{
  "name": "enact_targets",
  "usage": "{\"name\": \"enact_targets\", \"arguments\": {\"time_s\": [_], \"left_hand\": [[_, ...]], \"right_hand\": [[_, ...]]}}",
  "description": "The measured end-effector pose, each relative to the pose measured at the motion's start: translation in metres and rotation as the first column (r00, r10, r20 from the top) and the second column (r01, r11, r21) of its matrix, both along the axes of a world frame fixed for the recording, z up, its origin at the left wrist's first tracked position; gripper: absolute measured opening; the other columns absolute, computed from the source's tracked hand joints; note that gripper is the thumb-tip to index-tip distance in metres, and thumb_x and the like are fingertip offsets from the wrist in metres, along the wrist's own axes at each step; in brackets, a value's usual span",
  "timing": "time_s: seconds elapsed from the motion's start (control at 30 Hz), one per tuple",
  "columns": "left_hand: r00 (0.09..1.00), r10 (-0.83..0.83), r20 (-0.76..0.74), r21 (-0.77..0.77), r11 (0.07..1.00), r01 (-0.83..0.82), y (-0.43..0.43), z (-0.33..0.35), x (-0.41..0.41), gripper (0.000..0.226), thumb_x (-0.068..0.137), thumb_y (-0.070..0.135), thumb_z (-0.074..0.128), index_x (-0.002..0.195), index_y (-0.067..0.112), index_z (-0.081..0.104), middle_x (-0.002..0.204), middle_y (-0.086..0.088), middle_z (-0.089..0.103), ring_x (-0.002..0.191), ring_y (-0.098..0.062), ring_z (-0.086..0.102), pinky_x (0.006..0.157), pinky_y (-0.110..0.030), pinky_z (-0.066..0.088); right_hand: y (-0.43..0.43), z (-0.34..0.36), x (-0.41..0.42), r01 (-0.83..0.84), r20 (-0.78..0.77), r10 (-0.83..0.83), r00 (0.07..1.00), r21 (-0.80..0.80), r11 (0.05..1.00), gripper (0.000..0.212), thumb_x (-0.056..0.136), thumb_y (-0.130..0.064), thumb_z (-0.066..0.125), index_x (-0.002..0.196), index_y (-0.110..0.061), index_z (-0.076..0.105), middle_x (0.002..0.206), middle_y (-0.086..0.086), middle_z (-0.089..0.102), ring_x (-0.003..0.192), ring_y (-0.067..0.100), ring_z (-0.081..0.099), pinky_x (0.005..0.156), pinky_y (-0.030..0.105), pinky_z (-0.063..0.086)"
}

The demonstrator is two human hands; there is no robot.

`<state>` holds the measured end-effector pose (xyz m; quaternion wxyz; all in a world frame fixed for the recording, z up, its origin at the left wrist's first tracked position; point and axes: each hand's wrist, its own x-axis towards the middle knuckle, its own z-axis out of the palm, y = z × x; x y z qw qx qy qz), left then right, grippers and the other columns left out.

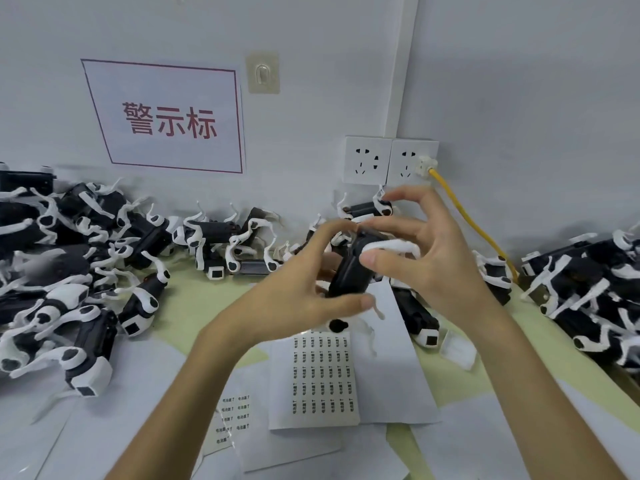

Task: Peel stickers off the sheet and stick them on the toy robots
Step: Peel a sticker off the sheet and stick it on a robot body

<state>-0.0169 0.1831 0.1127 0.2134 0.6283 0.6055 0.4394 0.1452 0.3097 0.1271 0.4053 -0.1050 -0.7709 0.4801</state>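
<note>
1. A toy robot [348,271], black with white legs, is up in the air in the middle of the frame, above the desk [194,306]. I think it is held up close so the person can see the small spot where a sticker goes.
2. The left hand [298,285] grips the toy robot. Its fingers [329,233] curl over the top and its thumb sits under the body. That likely keeps the toy from wobbling.
3. The right hand [429,261] pinches the toy robot from the other side. Its thumb presses on the white part and its first finger lies across the top. Its other fingers are spread wide and point up, touching nothing. My guess is that the thumb is rubbing a sticker down, but a sticker there is too small to see.
4. The sticker sheet [322,375] lies flat on white paper just below the hands, in the lower middle of the frame. It has many rows of tiny stickers. It sits close, likely so the next sticker is easy to reach.
5. A second sheet [233,415] with fewer stickers lies to the lower left of it.
6. More toy robots lie in heaps on the desk: a left pile [69,271] and a right pile [588,289]. I cannot tell which ones have stickers yet.
</note>
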Motion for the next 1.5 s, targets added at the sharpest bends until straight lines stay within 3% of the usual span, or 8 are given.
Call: {"name": "enact_targets", "arguments": {"time_s": [0.13,0.23,0.37,0.57,0.83,1.0,1.4,1.5], "left_hand": [[0.979,0.078,0.186,0.043,0.995,-0.088,0.005,-0.003,-0.004,0.054,0.099,0.025,0.064,0.148,0.033,0.044,0.115,0.009,0.075,0.1,-0.006,0.072,0.082,-0.022,0.055],[0.93,0.136,0.341,0.096,0.979,-0.179,0.006,-0.007,-0.008,0.056,0.104,0.034,0.054,0.155,0.035,0.034,0.119,0.011,0.073,0.11,-0.006,0.07,0.095,-0.023,0.052],[0.865,0.125,0.485,0.141,0.966,-0.218,0.008,-0.007,-0.011,0.056,0.104,0.039,0.054,0.155,0.044,0.033,0.142,0.002,0.062,0.131,-0.016,0.059,0.118,-0.045,0.039],[0.948,0.031,0.317,0.194,0.976,-0.097,0.008,-0.007,0.002,0.071,0.106,0.015,0.055,0.159,0.041,0.016,0.149,0.014,0.052,0.128,0.003,0.057,0.096,-0.011,0.046],[0.98,0.035,0.198,0.186,0.98,-0.073,0.008,-0.004,0.01,0.081,0.108,0.011,0.049,0.161,0.033,-0.008,0.119,0.059,0.048,0.122,0.024,0.047,0.092,-0.002,0.041],[0.981,0.052,0.189,0.198,0.976,-0.09,0.007,-0.004,0.012,0.085,0.107,0.012,0.051,0.161,0.037,-0.01,0.126,0.03,0.056,0.089,0.009,0.062,0.071,-0.015,0.051],[0.992,0.07,0.105,0.233,0.968,-0.093,0.011,-0.006,0.012,0.087,0.106,0.007,0.05,0.162,0.033,-0.011,0.116,0.011,0.056,0.079,0.002,0.058,0.07,-0.019,0.051],[0.994,0.078,0.078,0.227,0.969,-0.094,0.012,-0.008,0.011,0.088,0.106,0.009,0.051,0.162,0.035,-0.013,0.128,0.001,0.054,0.081,-0.002,0.058,0.07,-0.021,0.051]], "right_hand": [[0.0,0.001,-0.003,0.031,-0.131,-0.042,0.991,-0.088,0.996,0.056,0.077,-0.021,0.087,0.122,-0.019,0.053,0.114,0.001,0.077,0.105,0.019,0.074,0.083,0.031,0.06],[-0.001,0.002,-0.007,0.151,-0.291,-0.169,0.942,-0.084,0.985,0.03,0.086,-0.021,0.075,0.111,-0.016,0.061,0.112,0.003,0.076,0.111,0.016,0.07,0.089,0.03,0.056],[-0.009,0.0,-0.013,0.086,-0.298,-0.139,0.944,-0.184,0.979,0.005,0.09,-0.018,0.065,0.092,-0.015,0.068,0.08,0.004,0.073,0.076,0.019,0.069,0.069,0.025,0.055],[-0.023,-0.008,-0.026,-0.015,-0.108,-0.008,0.994,-0.207,0.978,0.002,0.092,-0.017,0.074,0.092,-0.015,0.074,0.083,-0.003,0.074,0.08,0.012,0.071,0.077,0.027,0.056],[-0.022,-0.01,-0.028,0.06,-0.104,-0.091,0.99,-0.268,0.962,0.005,0.095,-0.016,0.07,0.094,-0.012,0.073,0.078,-0.003,0.07,0.074,0.011,0.068,0.07,0.024,0.058],[-0.023,-0.01,-0.029,0.084,-0.09,-0.111,0.99,-0.258,0.962,0.006,0.097,-0.015,0.068,0.096,-0.011,0.073,0.084,0.003,0.071,0.077,0.016,0.068,0.067,0.025,0.057],[-0.019,-0.015,-0.03,0.105,-0.073,-0.126,0.989,-0.238,0.966,0.006,0.097,-0.017,0.069,0.094,-0.016,0.073,0.078,-0.006,0.071,0.073,0.013,0.069,0.064,0.02,0.055],[-0.018,-0.015,-0.03,0.113,-0.078,-0.133,0.988,-0.228,0.967,0.007,0.097,-0.017,0.069,0.092,-0.018,0.073,0.078,-0.007,0.071,0.073,0.011,0.069,0.064,0.019,0.055]]}}
